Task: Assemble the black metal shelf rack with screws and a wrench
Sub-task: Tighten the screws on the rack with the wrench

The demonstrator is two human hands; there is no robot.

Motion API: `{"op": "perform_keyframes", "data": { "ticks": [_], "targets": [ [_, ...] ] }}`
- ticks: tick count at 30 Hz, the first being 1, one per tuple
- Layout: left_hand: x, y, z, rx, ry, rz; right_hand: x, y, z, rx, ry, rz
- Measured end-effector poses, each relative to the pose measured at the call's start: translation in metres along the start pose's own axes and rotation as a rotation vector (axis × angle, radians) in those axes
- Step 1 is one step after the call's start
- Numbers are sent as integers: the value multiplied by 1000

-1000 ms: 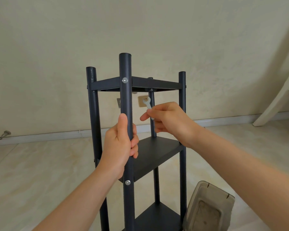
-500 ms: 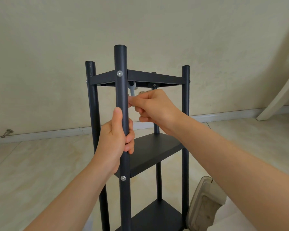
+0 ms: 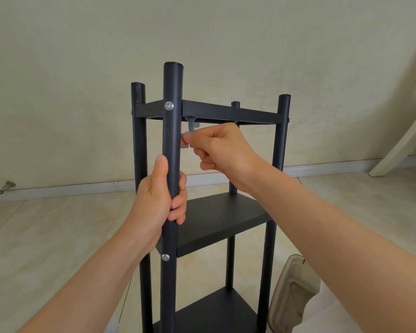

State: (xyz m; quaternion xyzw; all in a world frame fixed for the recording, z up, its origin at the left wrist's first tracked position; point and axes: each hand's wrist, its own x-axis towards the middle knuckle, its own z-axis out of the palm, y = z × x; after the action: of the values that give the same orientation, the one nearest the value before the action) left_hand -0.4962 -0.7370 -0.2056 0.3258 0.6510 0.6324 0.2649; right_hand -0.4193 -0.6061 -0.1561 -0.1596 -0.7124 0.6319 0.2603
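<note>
Black metal rack (image 3: 277, 152), upright on the floor (image 3: 46, 236), centre of view and close in front; four round posts, three shelves fitted

Front post (image 3: 172, 87), nearest of the four; silver screw (image 3: 169, 106) at top-shelf level, lower screw (image 3: 165, 257) at mid-shelf level

Top shelf (image 3: 228, 112), seated between the posts, post tips standing above it

Small pale wrench (image 3: 191, 126), head up under the top shelf just behind the front post; presumably on the fastener behind the upper screw, the fastener itself hidden

Right hand (image 3: 221, 147), fingers curled, pinching the lower end of the wrench between thumb and forefinger, just right of the front post

Left hand (image 3: 159, 198), wrapped round the front post between the two screws, thumb lying up the post, apparently steadying it

Mid shelf (image 3: 223, 219) and bottom shelf (image 3: 216, 311), both in place below

Step in hand, by judgement: tightening of the top front corner; assembly seemingly near its end

Beige tray (image 3: 291, 292) on the floor at lower right, near the rack's foot; contents not discernible

Plain wall (image 3: 202, 32) behind; doorstop (image 3: 6, 186) at the skirting far left; white slanted leg (image 3: 399, 145) far right

Hazards from here:
- slip of the wrench off the fastener, from so light a pinch at its very end and from work half out of sight under the shelf; knuckles then against the shelf edge or post
- rounding of the fastener, from a thin wrench seated askew
- twist or tilt of the rack, from turning force unmatched by the left hand
- a wobbly shelf, from a corner left under-tightened
</note>
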Motion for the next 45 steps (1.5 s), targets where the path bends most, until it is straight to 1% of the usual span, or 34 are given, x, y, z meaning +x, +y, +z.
{"op": "perform_keyframes", "data": {
  "ticks": [4,7,11,17,26,36,41,45],
  "targets": [
    [-1,0,-8,3,-25,-7,1,-4,8,-21,-42,-50],
    [-1,0,-11,3,-29,-13,4,-4,16,7,16,-79],
    [1,-1,-14,6,-22,-20,7,-2,24,-19,85,-118],
    [4,-2,-21,27,-6,-28,9,0,30,-42,106,-132],
    [8,-2,-33,17,-71,-57,17,8,41,-151,136,-192],
    [8,-2,-41,-1,-109,-77,35,30,66,-211,350,-389],
    [8,-2,-42,-6,-116,-92,41,36,70,-190,373,-438],
    [9,-2,-44,0,-119,-92,38,33,67,-203,356,-398]
  ]
}}
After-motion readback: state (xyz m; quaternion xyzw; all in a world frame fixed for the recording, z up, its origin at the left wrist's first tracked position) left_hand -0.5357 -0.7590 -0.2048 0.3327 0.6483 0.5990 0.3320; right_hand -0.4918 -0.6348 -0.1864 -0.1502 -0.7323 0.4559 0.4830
